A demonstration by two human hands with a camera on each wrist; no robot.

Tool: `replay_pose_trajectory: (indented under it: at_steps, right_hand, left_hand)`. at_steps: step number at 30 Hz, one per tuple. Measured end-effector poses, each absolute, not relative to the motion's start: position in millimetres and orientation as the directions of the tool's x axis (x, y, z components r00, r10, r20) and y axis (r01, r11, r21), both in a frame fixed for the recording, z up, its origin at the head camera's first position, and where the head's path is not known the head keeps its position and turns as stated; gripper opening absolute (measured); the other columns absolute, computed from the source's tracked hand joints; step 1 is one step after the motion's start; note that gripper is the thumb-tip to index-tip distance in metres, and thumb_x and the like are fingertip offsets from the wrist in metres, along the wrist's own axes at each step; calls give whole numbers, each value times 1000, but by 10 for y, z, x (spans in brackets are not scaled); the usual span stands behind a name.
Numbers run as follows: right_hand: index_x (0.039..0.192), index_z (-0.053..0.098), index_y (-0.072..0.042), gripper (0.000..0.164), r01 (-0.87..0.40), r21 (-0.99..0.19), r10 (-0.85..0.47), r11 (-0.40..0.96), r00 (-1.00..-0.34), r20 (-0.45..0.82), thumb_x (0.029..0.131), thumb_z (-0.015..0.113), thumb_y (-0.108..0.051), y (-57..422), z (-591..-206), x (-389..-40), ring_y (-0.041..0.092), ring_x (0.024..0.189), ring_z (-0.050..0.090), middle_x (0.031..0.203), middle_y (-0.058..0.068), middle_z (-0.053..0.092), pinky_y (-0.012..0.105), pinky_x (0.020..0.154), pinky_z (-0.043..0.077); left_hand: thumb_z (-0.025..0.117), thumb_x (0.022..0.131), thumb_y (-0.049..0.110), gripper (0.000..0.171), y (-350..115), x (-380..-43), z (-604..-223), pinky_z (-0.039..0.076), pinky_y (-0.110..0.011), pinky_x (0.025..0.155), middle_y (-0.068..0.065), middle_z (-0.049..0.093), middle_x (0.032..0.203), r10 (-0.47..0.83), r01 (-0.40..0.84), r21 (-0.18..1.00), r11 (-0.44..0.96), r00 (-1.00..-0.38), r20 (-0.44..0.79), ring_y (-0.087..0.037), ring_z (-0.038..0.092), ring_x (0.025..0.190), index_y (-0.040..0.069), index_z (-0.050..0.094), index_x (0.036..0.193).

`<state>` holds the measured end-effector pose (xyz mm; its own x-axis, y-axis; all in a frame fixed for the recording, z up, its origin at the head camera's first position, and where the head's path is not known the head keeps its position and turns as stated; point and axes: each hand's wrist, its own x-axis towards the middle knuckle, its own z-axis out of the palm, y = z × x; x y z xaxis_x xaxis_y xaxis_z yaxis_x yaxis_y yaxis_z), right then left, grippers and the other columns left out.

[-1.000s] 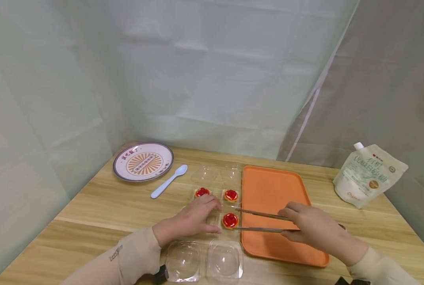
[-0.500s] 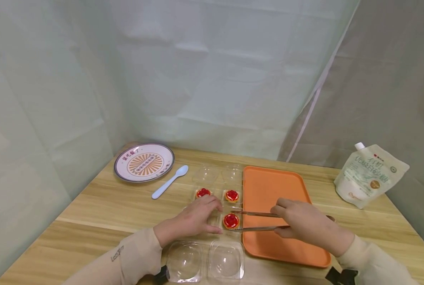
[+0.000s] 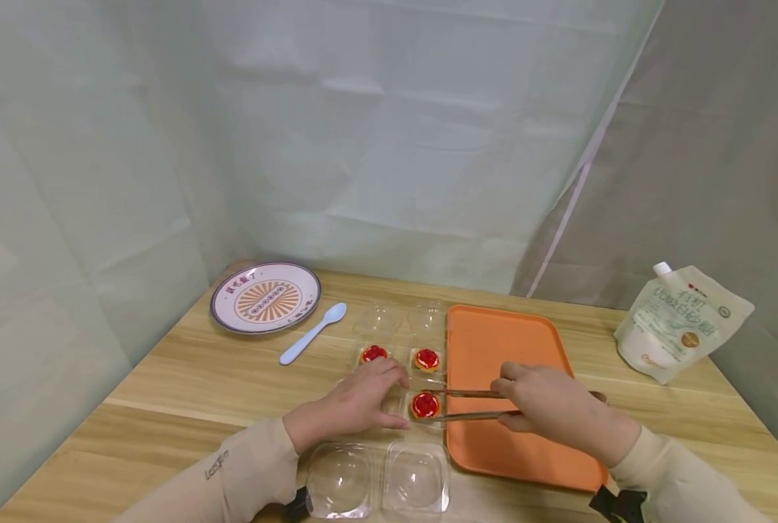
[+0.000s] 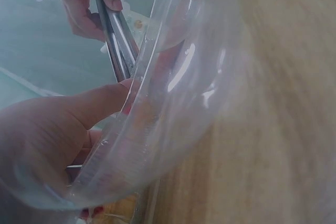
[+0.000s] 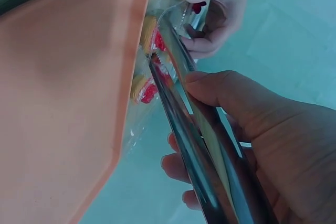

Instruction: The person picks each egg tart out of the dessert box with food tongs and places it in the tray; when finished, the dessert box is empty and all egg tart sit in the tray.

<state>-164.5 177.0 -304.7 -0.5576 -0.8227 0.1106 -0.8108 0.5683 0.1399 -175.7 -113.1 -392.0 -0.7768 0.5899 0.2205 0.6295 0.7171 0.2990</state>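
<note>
My right hand (image 3: 545, 399) holds a pair of metal tongs (image 3: 470, 416), thumb on one arm and fingers on the other. The tongs' serrated tips lie on either side of a small tart (image 3: 425, 405) with a glossy red topping, which sits in a clear plastic box (image 3: 417, 477). The left hand (image 3: 359, 396) arches over that box's left half, its thumb and fingers gripping the plastic edge. In the left wrist view the raised clear lid (image 4: 184, 72) stands before the left thumb. What lies beneath the left palm is mostly hidden.
Two more tarts, one at the back right (image 3: 426, 359) and one partly hidden (image 3: 374, 353), sit in clear boxes with lids (image 3: 378, 317) folded back. An orange tray (image 3: 506, 341) lies to the right, under the tongs. Farther out are a plate (image 3: 266, 298), a blue spoon (image 3: 313, 334) and a pouch (image 3: 683, 323).
My right hand has moved left with the tongs, bringing their tips alongside the near tart, and the gap between the arms has narrowed. The left hand has stayed in place.
</note>
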Motion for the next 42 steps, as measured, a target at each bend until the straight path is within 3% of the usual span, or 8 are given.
replay_pose_trajectory:
  at_steps: [11,42]
  right_hand:
    - [90,69,-14,22,-815,165,-831,555,-538,138,77,79,-28,1795,-3095,-1606,1,57,46,74,-7,51,16,49,41]
    - [98,69,-16,27,-743,110,-747,660,-633,203,75,80,-27,2123,-2824,-1543,-5,57,38,79,-11,51,15,48,36]
  left_hand:
    - [79,72,47,54,-1106,-1731,-3925,46,-36,102,1,61,116,586,618,294,729,-786,197,-16,55,111,13,61,111]
    - [80,73,45,52,-1136,-1765,-3917,46,-36,100,1,61,113,591,633,298,714,-774,227,-16,54,109,12,60,108]
